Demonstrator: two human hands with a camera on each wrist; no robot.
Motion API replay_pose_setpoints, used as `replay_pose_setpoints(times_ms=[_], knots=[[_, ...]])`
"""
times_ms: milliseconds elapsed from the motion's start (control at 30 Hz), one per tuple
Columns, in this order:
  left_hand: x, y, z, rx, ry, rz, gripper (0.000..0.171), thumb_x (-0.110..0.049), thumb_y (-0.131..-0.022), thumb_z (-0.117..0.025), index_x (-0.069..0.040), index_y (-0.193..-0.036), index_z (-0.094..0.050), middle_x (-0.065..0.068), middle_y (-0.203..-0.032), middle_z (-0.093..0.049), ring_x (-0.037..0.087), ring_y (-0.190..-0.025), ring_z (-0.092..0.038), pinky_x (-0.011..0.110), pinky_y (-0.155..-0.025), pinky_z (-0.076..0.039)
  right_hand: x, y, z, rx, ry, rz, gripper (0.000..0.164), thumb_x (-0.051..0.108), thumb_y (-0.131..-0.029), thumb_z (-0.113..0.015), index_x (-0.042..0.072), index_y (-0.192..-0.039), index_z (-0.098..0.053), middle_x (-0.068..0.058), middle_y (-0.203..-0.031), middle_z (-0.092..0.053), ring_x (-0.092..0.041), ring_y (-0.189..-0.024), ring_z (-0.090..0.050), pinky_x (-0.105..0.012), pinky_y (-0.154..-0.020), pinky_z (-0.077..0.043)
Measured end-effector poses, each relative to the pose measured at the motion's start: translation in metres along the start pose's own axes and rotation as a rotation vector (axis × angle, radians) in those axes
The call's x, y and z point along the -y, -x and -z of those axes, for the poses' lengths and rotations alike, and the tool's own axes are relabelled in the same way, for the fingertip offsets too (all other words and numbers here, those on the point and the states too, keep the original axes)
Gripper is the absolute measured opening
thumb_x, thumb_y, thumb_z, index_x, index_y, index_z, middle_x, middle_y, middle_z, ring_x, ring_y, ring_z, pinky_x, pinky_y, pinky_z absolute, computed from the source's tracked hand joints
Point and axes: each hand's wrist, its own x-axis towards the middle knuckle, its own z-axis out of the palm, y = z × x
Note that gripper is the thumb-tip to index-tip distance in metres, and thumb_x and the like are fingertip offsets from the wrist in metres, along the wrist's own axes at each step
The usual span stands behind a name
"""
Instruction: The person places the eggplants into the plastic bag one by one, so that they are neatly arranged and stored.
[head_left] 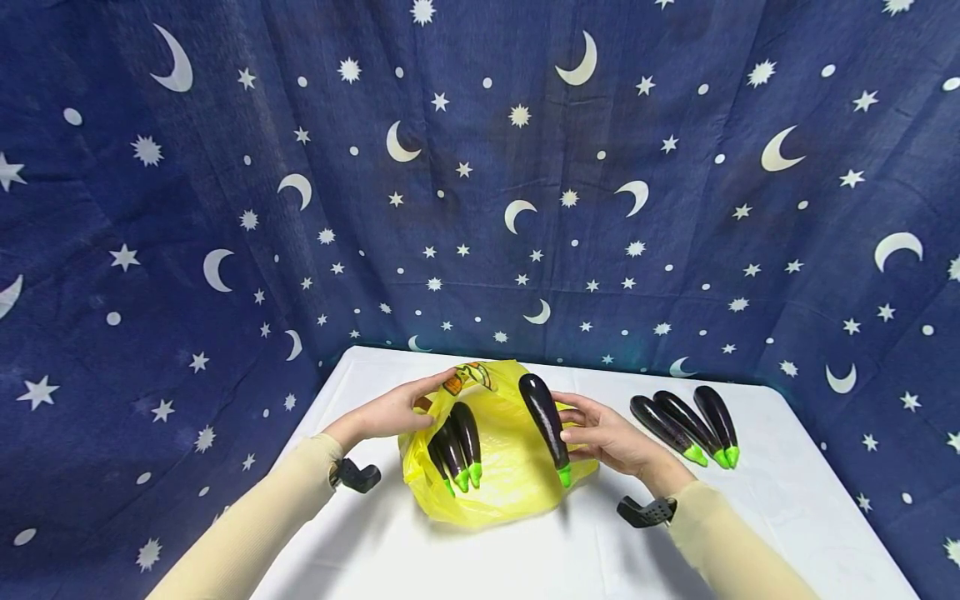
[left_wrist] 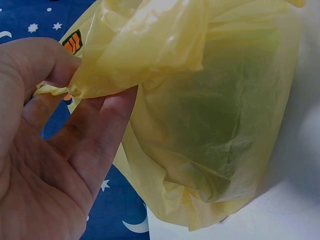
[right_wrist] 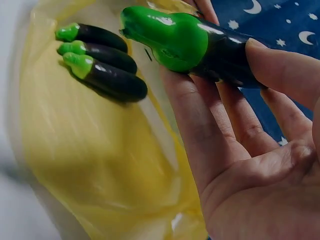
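A yellow plastic bag (head_left: 510, 492) lies on the table with its mouth held wide. My left hand (head_left: 393, 411) pinches the bag's rim between thumb and fingers, seen closely in the left wrist view. Inside the bag, at its left, three dark purple eggplants (right_wrist: 115, 85) with bright green stem ends lie side by side. My right hand (head_left: 606, 433) grips another eggplant (head_left: 545, 421) between thumb and fingers, over the right part of the bag's mouth. Its green end points down toward me in the head view.
Three more eggplants (head_left: 682, 423) lie together on the white-covered table (head_left: 795, 517), right of my right hand. A dark blue curtain (head_left: 480, 208) with white moons and stars hangs behind and beside the table. Each wrist wears a black camera band (head_left: 358, 475).
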Motion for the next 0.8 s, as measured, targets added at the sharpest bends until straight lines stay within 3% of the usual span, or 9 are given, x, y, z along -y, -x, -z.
replay_pose_setpoints(times_ms=[500, 800], knots=[[0.003, -0.001, -0.001, -0.007, 0.012, -0.025, 0.087, -0.002, -0.091, -0.062, -0.027, -0.165, -0.024, 0.006, -0.163, -0.035, 0.032, -0.133, -0.053, 0.048, -0.113, -0.04, -0.03, -0.031, -0.031, 0.044, -0.026, -0.107, 0.073, 0.002, -0.096, -0.067, 0.006, -0.16, -0.031, -0.019, -0.138, -0.058, -0.029, -0.11, -0.068, -0.046, -0.085, -0.06], [0.004, -0.001, -0.001, -0.013, 0.016, -0.047, 0.087, 0.0, -0.09, -0.062, -0.024, -0.165, -0.024, 0.007, -0.164, -0.034, 0.032, -0.136, -0.05, 0.049, -0.113, -0.04, -0.053, -0.056, -0.046, -0.034, -0.036, -0.124, 0.073, 0.005, -0.096, -0.068, 0.01, -0.16, -0.033, -0.022, -0.142, -0.056, -0.032, -0.114, -0.066, -0.049, -0.087, -0.059]])
